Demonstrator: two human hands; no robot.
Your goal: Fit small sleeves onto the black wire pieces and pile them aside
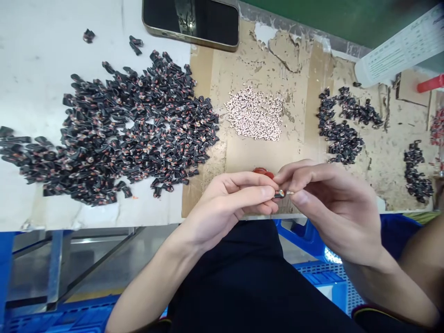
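Observation:
My left hand (236, 196) is closed, pinching a small black part (279, 194) with a pale, metallic-looking end. Facing it, my right hand (333, 203) is closed, with a tiny light metal piece (290, 192) between thumb and fingertip. A narrow gap shows between the two parts. Just behind my fingers lies a round red object (263, 173), partly hidden by them. Beyond the hands a pile of tiny copper-coloured pieces (255, 113) is spread on the cardboard (267, 155). Left of it spreads a large heap of small black parts with reddish marks (145, 125).
A phone (190, 21) lies at the back edge. Smaller clusters of black parts (342, 134) sit on the right, near a translucent white container with printed text (402, 48) and a red object (430, 84). Blue crates (326, 282) stand below the table. Another person's arm (425, 249) shows at right.

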